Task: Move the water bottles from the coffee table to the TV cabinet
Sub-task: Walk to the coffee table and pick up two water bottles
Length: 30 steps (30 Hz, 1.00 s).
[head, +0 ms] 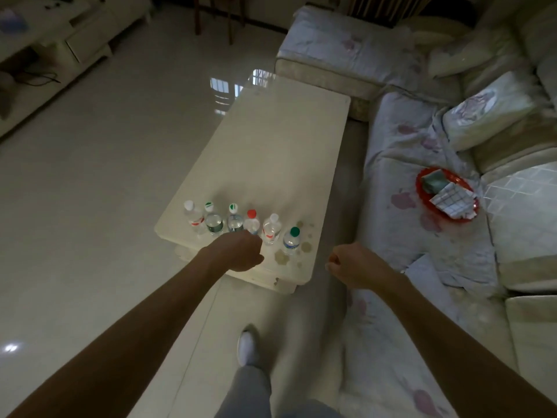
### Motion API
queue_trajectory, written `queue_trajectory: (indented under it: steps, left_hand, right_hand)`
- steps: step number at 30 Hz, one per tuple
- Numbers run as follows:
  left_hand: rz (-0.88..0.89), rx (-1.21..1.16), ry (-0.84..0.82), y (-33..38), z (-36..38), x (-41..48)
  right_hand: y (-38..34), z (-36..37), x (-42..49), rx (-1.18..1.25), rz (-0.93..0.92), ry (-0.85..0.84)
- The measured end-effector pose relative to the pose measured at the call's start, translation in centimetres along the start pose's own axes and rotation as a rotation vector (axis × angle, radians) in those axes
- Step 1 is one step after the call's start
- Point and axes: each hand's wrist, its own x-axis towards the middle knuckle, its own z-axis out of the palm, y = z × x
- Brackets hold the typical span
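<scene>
Over the near end of the surface, L hand is stretched fwd, arm almost straight, back of the hand up. Its fingers are hidden behind the knuckles, so can't tell if it grips anything. It sits right at the base of the red-cap bottle. R hand is off to the right of it, past the surface edge and above the floor, fingers curled into a fist w/ nothing in it.

Six water bottles stand upright in a row just beyond L hand, all on the surface. The green-cap bottle is at the end nearest R hand. Labels are too small to read: red-and-white bands, dark green and blue show, no text.

The surface is cream and glossy, w/ brownish stains btwn the two hands. Right of R hand, a sofa w/ a floral cover carries a red tray w/ a checked cloth. Far left beyond L hand stands the TV cabinet.
</scene>
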Motion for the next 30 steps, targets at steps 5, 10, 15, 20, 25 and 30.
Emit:
queue_trajectory:
  steps: [5, 10, 15, 20, 25, 30]
  left_hand:
    - [-0.01, -0.058, -0.019, -1.6, -0.5, 4.0]
    - [-0.069, -0.165, -0.034, -2.1, 0.7, 7.9]
    - [-0.156, -0.308, 0.002, -2.2, 3.7, 12.0]
    - [-0.253, -0.489, 0.082, -2.1, 7.9, 15.2]
    - [-0.382, -0.687, 0.165, -2.3, 12.4, 18.8]
    - [-0.491, -0.876, 0.221, -2.7, 15.9, 23.2]
  right_hand:
    - [0.4, -0.7, 4.2, 0.011, -0.002, -0.067]
    - [1.7, -0.8, 9.1, 0.021, -0.015, -0.103]
    - [3.7, 1.5, 15.1, 0.065, -0.047, -0.169]
    - [6.4, 5.8, 21.0, 0.128, -0.028, -0.266]
    - [8.1, 10.2, 25.7, 0.279, -0.003, -0.244]
    - [8.4, 14.5, 30.8, 0.365, -0.09, -0.128]
